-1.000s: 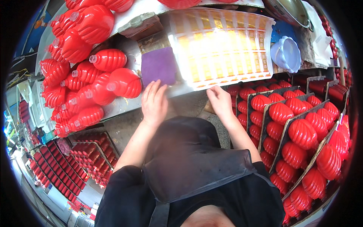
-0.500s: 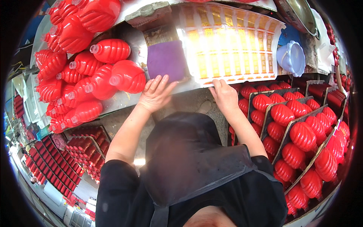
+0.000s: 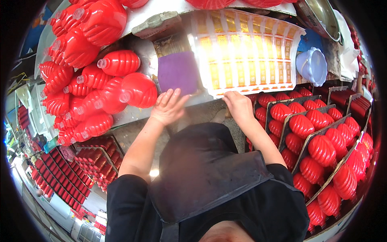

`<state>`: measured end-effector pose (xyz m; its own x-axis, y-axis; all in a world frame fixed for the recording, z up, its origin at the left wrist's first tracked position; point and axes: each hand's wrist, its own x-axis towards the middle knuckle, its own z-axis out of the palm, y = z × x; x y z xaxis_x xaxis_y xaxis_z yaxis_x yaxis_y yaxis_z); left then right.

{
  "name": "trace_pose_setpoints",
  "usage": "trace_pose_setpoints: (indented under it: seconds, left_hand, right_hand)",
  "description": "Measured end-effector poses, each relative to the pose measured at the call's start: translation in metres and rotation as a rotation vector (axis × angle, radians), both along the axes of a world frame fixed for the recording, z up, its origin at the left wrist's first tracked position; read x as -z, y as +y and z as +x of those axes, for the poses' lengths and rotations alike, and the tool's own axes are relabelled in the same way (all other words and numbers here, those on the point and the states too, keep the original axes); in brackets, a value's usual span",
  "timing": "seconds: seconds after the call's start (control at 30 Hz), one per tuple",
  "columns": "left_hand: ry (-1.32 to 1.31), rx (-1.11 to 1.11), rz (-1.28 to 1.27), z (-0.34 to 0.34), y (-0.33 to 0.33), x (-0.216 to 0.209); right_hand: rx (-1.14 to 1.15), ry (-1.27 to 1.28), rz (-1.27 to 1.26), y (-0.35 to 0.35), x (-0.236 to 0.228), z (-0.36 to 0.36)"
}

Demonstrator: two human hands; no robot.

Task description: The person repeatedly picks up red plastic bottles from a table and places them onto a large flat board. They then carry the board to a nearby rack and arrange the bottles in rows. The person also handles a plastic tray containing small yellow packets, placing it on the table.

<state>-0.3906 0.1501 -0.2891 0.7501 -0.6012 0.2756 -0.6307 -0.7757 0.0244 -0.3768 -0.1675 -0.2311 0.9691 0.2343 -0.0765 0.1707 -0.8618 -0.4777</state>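
Observation:
A sheet of yellow and orange labels [image 3: 249, 73] on white backing lies on the worktable. My right hand [image 3: 239, 106] is at its near edge, with thumb and forefinger pinched at the sheet's rim. To the left of the sheet lies a flat purple pad [image 3: 177, 72]. My left hand [image 3: 167, 109] is open over the pad's near edge, fingers spread and holding nothing. Close to the left fingertips rests a ribbed red plastic bottle [image 3: 139, 90] on its side, its neck pointing left.
Several more red bottles [image 3: 94, 76] are heaped at the left. A pale blue basin [image 3: 312, 66] and a metal bowl [image 3: 322, 18] stand at the right. Racks of red bottles [image 3: 322, 148] fill the lower right, and stacked red rows [image 3: 60, 177] the lower left.
The whole view has shifted slightly, with the table sitting lower in the picture. Both hands stay in nearly the same place beside the pad and the label sheet.

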Motion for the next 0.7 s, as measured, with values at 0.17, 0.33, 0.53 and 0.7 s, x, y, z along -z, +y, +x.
trace_pose_setpoints:
  seconds: [0.17, 0.33, 0.53, 0.7]
  left_hand:
    - [0.013, -0.002, 0.025, -0.002, 0.001, 0.001]
    - [-0.003, 0.002, 0.016, -0.001, 0.001, 0.003]
    - [0.006, -0.01, 0.011, -0.003, 0.002, 0.005]
    - [-0.013, -0.018, 0.025, -0.002, 0.002, 0.005]
  right_hand:
    - [0.484, 0.449, 0.484, -0.006, -0.012, 0.02]
    - [0.675, 0.324, 0.726, 0.015, 0.01, 0.067]
    - [0.361, 0.03, 0.217, 0.025, -0.012, 0.064]
    - [0.339, 0.011, 0.217, -0.005, -0.04, 0.022]
